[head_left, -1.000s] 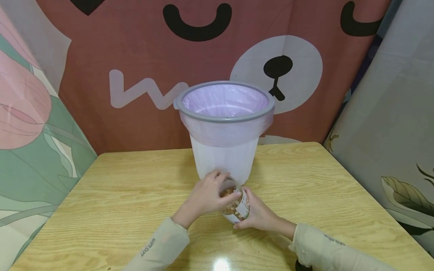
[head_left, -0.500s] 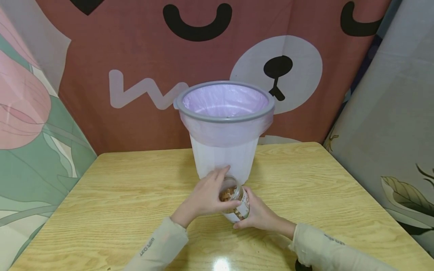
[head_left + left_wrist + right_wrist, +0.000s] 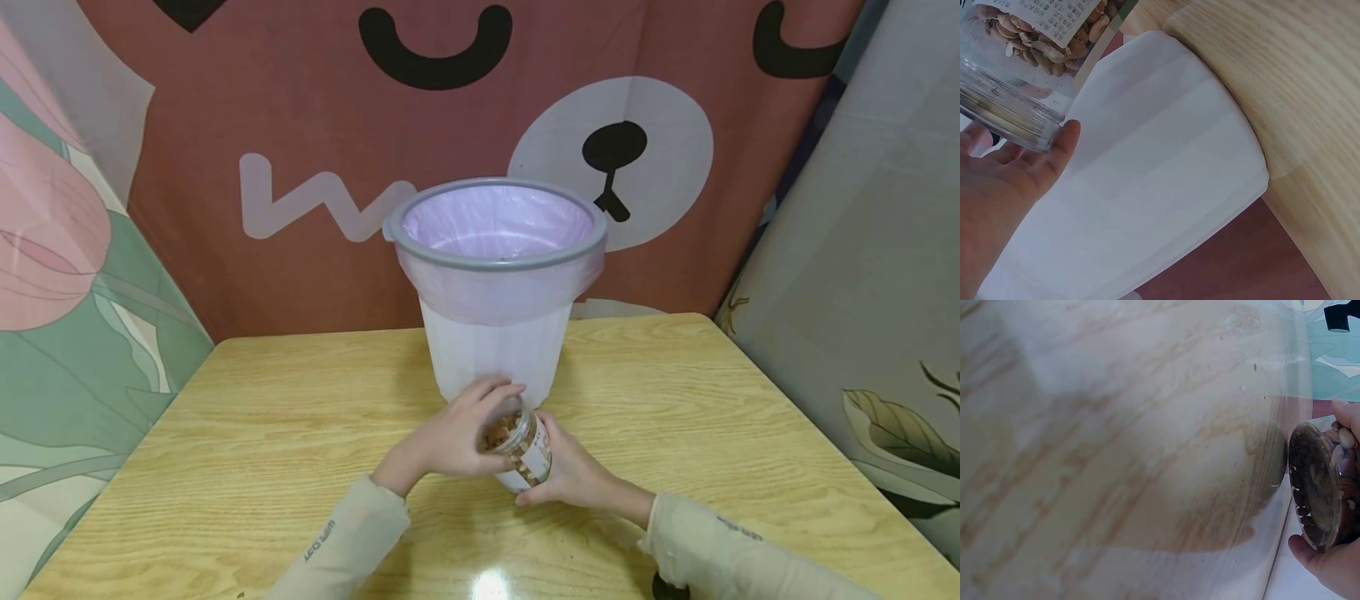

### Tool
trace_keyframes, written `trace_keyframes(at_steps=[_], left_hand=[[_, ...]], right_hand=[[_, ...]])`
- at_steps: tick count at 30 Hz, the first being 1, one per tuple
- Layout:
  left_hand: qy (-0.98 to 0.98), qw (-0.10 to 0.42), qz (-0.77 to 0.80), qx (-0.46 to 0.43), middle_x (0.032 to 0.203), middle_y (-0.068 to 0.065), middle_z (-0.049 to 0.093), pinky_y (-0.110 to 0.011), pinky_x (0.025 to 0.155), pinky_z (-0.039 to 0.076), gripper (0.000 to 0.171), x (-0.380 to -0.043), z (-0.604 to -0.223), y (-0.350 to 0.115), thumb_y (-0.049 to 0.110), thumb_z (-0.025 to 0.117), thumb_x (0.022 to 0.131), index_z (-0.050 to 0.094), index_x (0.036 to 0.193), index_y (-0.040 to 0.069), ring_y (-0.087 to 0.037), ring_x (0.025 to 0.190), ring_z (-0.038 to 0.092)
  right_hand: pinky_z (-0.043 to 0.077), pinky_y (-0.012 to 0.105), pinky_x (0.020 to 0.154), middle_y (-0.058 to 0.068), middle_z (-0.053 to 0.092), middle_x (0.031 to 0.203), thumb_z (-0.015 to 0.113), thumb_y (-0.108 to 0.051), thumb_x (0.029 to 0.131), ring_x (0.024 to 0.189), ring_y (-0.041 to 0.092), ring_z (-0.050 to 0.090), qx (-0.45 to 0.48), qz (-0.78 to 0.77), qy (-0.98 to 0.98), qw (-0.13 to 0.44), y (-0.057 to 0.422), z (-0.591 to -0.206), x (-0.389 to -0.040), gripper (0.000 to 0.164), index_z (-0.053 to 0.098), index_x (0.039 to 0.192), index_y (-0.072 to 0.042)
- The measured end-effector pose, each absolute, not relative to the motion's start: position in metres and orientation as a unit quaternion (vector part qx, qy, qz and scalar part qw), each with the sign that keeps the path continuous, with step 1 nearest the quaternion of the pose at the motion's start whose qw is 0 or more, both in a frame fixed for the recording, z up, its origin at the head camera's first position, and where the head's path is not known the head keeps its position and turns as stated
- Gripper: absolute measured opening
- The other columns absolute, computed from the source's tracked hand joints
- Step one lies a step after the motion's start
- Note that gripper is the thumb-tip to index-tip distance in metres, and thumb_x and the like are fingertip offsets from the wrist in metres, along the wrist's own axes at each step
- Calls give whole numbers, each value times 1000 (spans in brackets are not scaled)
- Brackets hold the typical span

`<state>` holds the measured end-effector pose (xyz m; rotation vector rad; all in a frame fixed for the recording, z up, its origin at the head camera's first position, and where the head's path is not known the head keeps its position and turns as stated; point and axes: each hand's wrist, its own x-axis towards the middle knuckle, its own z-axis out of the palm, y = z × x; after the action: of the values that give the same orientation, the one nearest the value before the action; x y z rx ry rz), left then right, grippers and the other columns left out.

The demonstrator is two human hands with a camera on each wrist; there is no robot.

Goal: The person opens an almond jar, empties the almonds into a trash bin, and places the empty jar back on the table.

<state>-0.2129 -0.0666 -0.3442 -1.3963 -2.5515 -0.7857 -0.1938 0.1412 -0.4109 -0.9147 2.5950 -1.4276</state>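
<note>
A clear jar of nuts with a white label leans toward the left, just in front of the bin. My right hand grips its lower body from the right side. Around the mouth end curls my left hand, thumb on the near side and fingers on the far side. In the left wrist view, fingertips of the left hand touch the clear rim. Whether a see-through lid sits there I cannot tell. The right wrist view shows the jar's round base between thumb and fingers of the right hand.
A white bin with a grey rim and a purple liner stands behind the jar. The wood-grain table lies below. A reddish patterned cloth hangs behind the table. A small dark object is by the right sleeve.
The left hand's fingers lifted away from the jar's mouth half a second ago and now curl round it again, slightly further left. The right hand has stayed in place on the jar.
</note>
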Motion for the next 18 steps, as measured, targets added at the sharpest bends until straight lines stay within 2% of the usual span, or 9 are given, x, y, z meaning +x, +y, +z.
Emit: trace_keyframes(at_steps=[4, 8, 18], left_hand=[[-855, 46, -263, -445, 132, -10, 34, -46, 89, 37, 80, -212, -342, -68, 38, 67, 69, 33, 137, 14, -23, 121, 32], [-865, 37, -265, -424, 133, -10, 34, -47, 88, 37, 79, -210, -341, -68, 44, 65, 69, 35, 136, 15, -24, 121, 32], [-897, 66, -228, -373, 130, -7, 41, -42, 87, 40, 74, -206, -339, -62, 57, 57, 75, 42, 131, 11, -24, 117, 39]], right_hand=[[41, 35, 84, 2, 48, 118, 84, -25, 55, 100, 17, 50, -299, -459, 836, 23, 141, -410, -193, 100, 25, 132, -4], [42, 33, 82, 2, 48, 116, 84, -21, 55, 98, 16, 50, -300, -460, 835, 24, 141, -408, -192, 98, 25, 132, -5], [43, 32, 81, 3, 49, 116, 84, -25, 55, 97, 17, 51, -299, -463, 834, 23, 141, -411, -193, 98, 26, 131, -5]])
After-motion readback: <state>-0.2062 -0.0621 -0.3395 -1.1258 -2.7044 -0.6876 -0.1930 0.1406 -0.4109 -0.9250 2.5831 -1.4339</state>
